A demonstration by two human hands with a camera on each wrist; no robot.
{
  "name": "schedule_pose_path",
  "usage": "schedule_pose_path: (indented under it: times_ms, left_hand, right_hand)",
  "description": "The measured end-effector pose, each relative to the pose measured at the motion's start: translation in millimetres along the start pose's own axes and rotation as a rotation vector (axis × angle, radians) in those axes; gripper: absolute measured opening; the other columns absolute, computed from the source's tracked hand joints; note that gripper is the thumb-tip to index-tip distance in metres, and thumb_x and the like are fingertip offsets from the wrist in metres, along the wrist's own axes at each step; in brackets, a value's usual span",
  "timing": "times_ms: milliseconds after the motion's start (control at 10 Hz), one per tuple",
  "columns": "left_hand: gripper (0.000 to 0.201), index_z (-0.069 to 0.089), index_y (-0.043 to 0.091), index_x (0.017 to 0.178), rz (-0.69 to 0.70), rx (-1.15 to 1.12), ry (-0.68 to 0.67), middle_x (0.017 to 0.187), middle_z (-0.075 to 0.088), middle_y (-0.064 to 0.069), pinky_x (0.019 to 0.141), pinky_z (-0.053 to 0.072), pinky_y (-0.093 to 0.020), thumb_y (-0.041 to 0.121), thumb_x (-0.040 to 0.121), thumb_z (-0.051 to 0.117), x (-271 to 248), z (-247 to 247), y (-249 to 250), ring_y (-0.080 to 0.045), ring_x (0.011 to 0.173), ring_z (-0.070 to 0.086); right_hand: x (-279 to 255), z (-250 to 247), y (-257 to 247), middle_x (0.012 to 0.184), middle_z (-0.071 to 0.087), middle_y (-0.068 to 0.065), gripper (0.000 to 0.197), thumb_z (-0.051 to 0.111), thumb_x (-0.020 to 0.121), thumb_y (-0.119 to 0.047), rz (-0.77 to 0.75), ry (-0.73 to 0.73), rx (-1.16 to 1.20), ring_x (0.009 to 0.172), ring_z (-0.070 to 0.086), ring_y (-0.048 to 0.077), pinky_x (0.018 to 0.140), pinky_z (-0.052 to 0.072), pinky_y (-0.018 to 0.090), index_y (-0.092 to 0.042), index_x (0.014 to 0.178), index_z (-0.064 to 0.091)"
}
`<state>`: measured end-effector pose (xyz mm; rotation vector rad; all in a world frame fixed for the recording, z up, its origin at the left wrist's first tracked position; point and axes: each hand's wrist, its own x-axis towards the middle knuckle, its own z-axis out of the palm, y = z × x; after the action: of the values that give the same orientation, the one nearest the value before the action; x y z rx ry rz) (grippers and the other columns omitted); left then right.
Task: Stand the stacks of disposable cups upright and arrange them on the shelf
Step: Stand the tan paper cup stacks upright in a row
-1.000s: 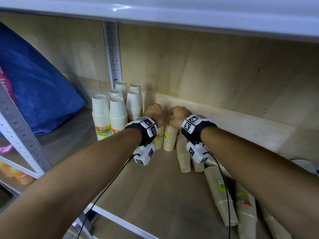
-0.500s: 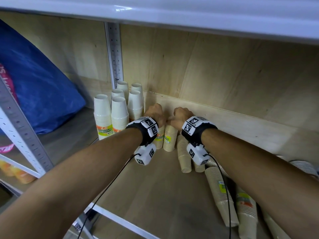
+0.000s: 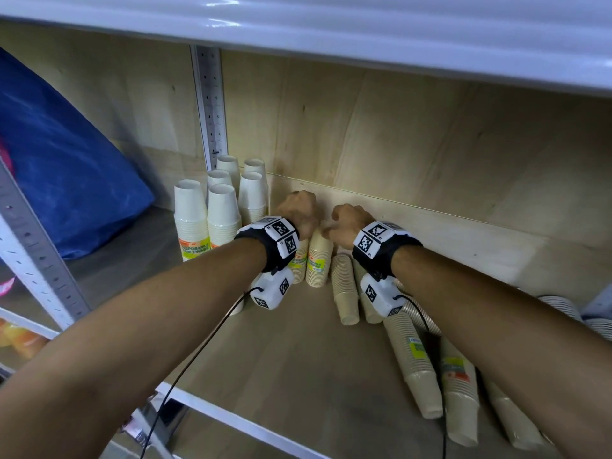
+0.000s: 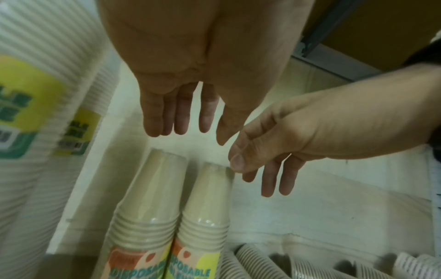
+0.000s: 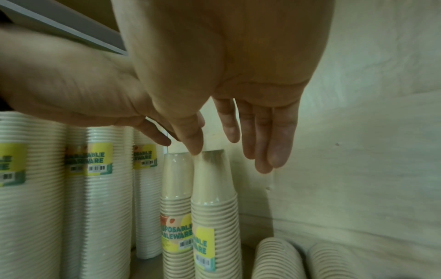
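Observation:
Two beige cup stacks (image 3: 319, 256) (image 3: 299, 265) stand upright side by side at the back wall, rims down, with yellow labels. My left hand (image 3: 299, 212) hovers just above them, fingers (image 4: 181, 117) straight and empty. My right hand (image 3: 344, 223) hangs beside it, also open, its thumb tip (image 5: 194, 149) close to the stack tops (image 5: 214, 160); whether it touches I cannot tell. Several white cup stacks (image 3: 222, 207) stand upright to the left. More beige stacks (image 3: 346, 289) (image 3: 414, 359) (image 3: 460, 392) lie on their sides at the right.
A blue bag (image 3: 66, 180) fills the neighbouring bay at the left, behind a perforated metal upright (image 3: 212, 107). The upper shelf (image 3: 331, 28) hangs low overhead. Striped white stacks (image 3: 563, 306) lie at the far right. The wooden shelf board (image 3: 281, 342) shows bare in front of the stacks.
Both hands sat low over the tops of the two beige stacks; they have lifted slightly and their fingers are straight. The stacks stay upright.

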<state>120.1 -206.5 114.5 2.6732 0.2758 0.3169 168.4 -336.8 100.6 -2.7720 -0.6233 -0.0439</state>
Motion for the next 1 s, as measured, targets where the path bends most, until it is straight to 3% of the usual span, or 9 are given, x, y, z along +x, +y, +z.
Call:
schedule_pose_path:
  times_ms: [100,200,300,500,600,700,800,900,1000]
  left_hand:
    - [0.032,0.064,0.011,0.119,0.139,-0.014,-0.01,0.124,0.061,-0.009,0.094,0.049,-0.034,0.017,0.088,0.064,-5,-7,12,-0.025,0.113,0.058]
    - [0.034,0.063,0.02,0.121,0.254,-0.017,-0.048,0.127,0.059,-0.005,0.091,0.043,-0.025,0.022,0.087,0.065,-10,-6,24,-0.022,0.117,0.055]
    - [0.036,0.062,0.021,0.124,0.362,0.017,-0.138,0.127,0.059,-0.004,0.089,0.039,-0.024,0.021,0.088,0.066,-19,0,36,-0.021,0.117,0.055]
    - [0.039,0.061,0.02,0.126,0.503,0.13,-0.343,0.127,0.059,-0.005,0.097,0.047,-0.032,0.019,0.087,0.066,-40,29,41,-0.022,0.117,0.056]
    - [0.044,0.058,0.019,0.13,0.499,0.156,-0.423,0.131,0.055,-0.003,0.097,0.045,-0.032,0.016,0.088,0.067,-49,45,34,-0.023,0.119,0.053]
    - [0.047,0.055,0.022,0.129,0.5,0.176,-0.481,0.129,0.055,-0.002,0.088,0.047,-0.029,0.013,0.085,0.068,-52,65,25,-0.021,0.113,0.056]
    - [0.046,0.055,0.017,0.132,0.517,0.232,-0.458,0.134,0.054,-0.007,0.099,0.045,-0.035,0.011,0.087,0.065,-60,76,21,-0.026,0.12,0.053]
    - [0.047,0.052,0.017,0.136,0.527,0.301,-0.391,0.141,0.047,-0.008,0.106,0.039,-0.039,0.016,0.09,0.062,-62,92,13,-0.028,0.128,0.046]
    - [0.047,0.052,0.014,0.136,0.524,0.296,-0.372,0.142,0.046,-0.01,0.107,0.037,-0.04,0.02,0.09,0.06,-63,98,8,-0.029,0.129,0.045]
  right_hand:
    - [-11,-12,9,0.119,0.058,0.011,0.05,0.062,0.08,-0.043,0.033,-0.021,-0.04,0.102,0.059,0.031,0.086,0.051,0.036,-0.014,0.121,0.056]
    - [-26,-21,18,0.121,0.057,0.011,0.054,0.063,0.079,-0.044,0.078,-0.027,-0.067,0.105,0.058,0.031,0.085,0.05,0.035,-0.014,0.122,0.056]
    - [-46,-29,29,0.122,0.056,0.01,0.056,0.063,0.079,-0.044,0.133,-0.036,-0.073,0.107,0.057,0.029,0.084,0.049,0.034,-0.013,0.125,0.054]
    - [-91,-26,53,0.112,0.059,0.007,0.049,0.063,0.074,-0.043,0.247,-0.056,-0.075,0.089,0.055,0.024,0.08,0.052,0.033,-0.015,0.114,0.056]
    - [-116,-18,65,0.114,0.059,0.008,0.043,0.063,0.079,-0.036,0.316,-0.084,-0.082,0.097,0.059,0.027,0.076,0.049,0.029,-0.012,0.114,0.057]
    - [-140,-5,77,0.117,0.059,0.009,0.048,0.061,0.08,-0.041,0.377,-0.12,-0.054,0.103,0.058,0.03,0.09,0.049,0.036,-0.011,0.116,0.055]
    - [-161,10,87,0.116,0.059,0.009,0.056,0.061,0.078,-0.05,0.426,-0.141,-0.051,0.104,0.059,0.03,0.089,0.05,0.039,-0.013,0.118,0.054]
    - [-177,24,95,0.105,0.06,0.003,0.058,0.049,0.063,-0.067,0.466,-0.148,-0.065,0.093,0.06,0.026,0.077,0.051,0.036,-0.022,0.1,0.054]
    - [-189,36,100,0.09,0.053,-0.001,0.042,0.056,0.066,-0.062,0.504,-0.148,-0.026,0.082,0.054,0.022,0.068,0.042,0.032,-0.025,0.084,0.048]
